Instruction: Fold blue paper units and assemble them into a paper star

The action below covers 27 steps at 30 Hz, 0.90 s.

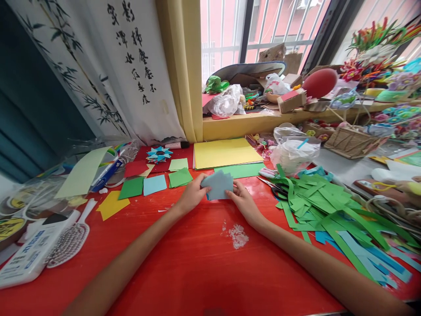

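holding a small uneven stack of light-blue paper (218,186) near the middle of the frame, looks lifted off the red worktop (164,281). fingers of the left hand (194,193) are pinching its left edge, and the right hand (242,199) is pinching the lower right. my guess is it's the squaring-up step, since the edges don't line up yet. i'd say the next move calls for a light grip while evening them out. green strips (315,197) sit well apart, right of frame.
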Each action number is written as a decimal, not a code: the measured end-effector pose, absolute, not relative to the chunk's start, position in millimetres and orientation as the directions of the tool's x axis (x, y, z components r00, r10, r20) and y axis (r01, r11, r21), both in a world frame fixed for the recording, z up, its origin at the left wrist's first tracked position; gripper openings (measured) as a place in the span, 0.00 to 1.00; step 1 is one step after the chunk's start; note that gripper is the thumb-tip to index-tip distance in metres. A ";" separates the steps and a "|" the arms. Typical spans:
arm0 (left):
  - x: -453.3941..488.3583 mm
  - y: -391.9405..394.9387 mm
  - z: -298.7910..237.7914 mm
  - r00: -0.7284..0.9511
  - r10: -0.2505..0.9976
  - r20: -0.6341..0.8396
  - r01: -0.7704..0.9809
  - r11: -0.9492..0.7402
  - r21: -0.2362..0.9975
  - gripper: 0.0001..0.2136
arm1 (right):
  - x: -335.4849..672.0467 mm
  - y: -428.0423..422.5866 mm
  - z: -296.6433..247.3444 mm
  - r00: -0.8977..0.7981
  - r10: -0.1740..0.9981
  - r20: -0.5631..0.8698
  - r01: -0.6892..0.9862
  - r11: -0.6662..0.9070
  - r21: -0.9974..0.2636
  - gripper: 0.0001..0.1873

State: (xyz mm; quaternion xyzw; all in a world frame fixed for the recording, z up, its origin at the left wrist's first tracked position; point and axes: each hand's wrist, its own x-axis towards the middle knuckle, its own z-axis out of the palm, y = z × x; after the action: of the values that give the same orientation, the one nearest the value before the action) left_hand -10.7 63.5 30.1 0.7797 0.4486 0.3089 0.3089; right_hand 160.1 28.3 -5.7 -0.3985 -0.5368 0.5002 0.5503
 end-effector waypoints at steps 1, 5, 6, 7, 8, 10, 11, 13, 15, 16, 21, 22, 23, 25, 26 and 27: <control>-9.8 61.7 31.0 0.373 0.894 0.249 0.466 -0.413 0.783 0.08 | 159.6 27.4 -4.3 -0.072 0.974 0.215 -0.120 0.206 -0.971 0.14; -6.0 55.8 29.5 0.274 0.900 0.338 0.359 -0.422 0.833 0.13 | 158.7 27.6 -5.0 -0.032 0.955 0.294 -0.065 0.291 -0.954 0.15; -5.3 54.7 28.3 0.270 0.897 0.349 0.354 -0.430 0.831 0.14 | 158.7 28.3 -6.4 -0.027 0.953 0.300 -0.050 0.299 -0.953 0.16; -4.8 53.8 27.0 0.272 0.894 0.357 0.353 -0.438 0.827 0.14 | 158.8 29.1 -8.0 -0.023 0.952 0.306 -0.038 0.305 -0.952 0.17; -4.4 52.8 25.7 0.278 0.890 0.361 0.354 -0.444 0.823 0.14 | 159.0 29.8 -9.6 -0.026 0.951 0.308 -0.030 0.307 -0.951 0.18; -3.9 50.5 23.2 0.297 0.883 0.362 0.355 -0.454 0.817 0.14 | 159.2 30.5 -12.0 -0.044 0.953 0.300 -0.018 0.300 -0.954 0.18; -3.8 49.1 22.0 0.309 0.879 0.363 0.356 -0.462 0.812 0.14 | 159.2 30.5 -12.7 -0.053 0.954 0.296 -0.014 0.295 -0.955 0.18; -3.3 46.2 19.9 0.324 0.866 0.380 0.360 -0.485 0.797 0.14 | 159.1 29.9 -13.1 -0.062 0.954 0.294 -0.001 0.295 -0.956 0.16; -2.8 44.1 18.0 0.322 0.858 0.401 0.360 -0.503 0.786 0.13 | 159.0 29.3 -12.6 -0.052 0.952 0.303 0.016 0.304 -0.952 0.14; -2.5 43.7 17.0 0.314 0.859 0.404 0.358 -0.501 0.788 0.13 | 159.1 29.3 -12.5 -0.042 0.952 0.304 0.020 0.305 -0.952 0.14; -2.7 50.6 12.1 0.314 0.901 0.300 0.241 -0.381 0.893 0.15 | 160.6 33.0 -14.7 -0.005 0.969 0.248 -0.005 0.248 -0.969 0.18; -2.9 53.2 11.1 0.335 0.903 0.267 0.193 -0.343 0.919 0.15 | 161.2 34.0 -15.5 -0.009 0.970 0.242 0.007 0.242 -0.970 0.17; -3.2 55.7 10.0 0.360 0.903 0.234 0.147 -0.303 0.942 0.15 | 161.8 34.8 -16.3 -0.014 0.971 0.239 0.025 0.239 -0.971 0.15; -3.7 60.0 7.9 0.402 0.898 0.178 0.085 -0.230 0.969 0.12 | 162.8 35.9 -17.5 -0.020 0.972 0.235 0.057 0.236 -0.970 0.13; -3.9 61.6 6.7 0.410 0.898 0.161 0.069 -0.206 0.976 0.11 | 163.2 36.2 -17.9 -0.024 0.972 0.232 0.058 0.233 -0.971 0.12; -4.1 62.7 5.6 0.406 0.901 0.153 0.060 -0.193 0.979 0.09 | 163.5 36.4 -18.1 -0.029 0.973 0.229 0.048 0.230 -0.972 0.11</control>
State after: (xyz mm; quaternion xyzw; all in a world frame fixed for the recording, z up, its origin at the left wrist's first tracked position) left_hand -4.1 62.7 5.6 0.6579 0.3650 0.4048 0.5196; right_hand 163.5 36.4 -18.1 -0.4455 -0.5727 0.4317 0.5359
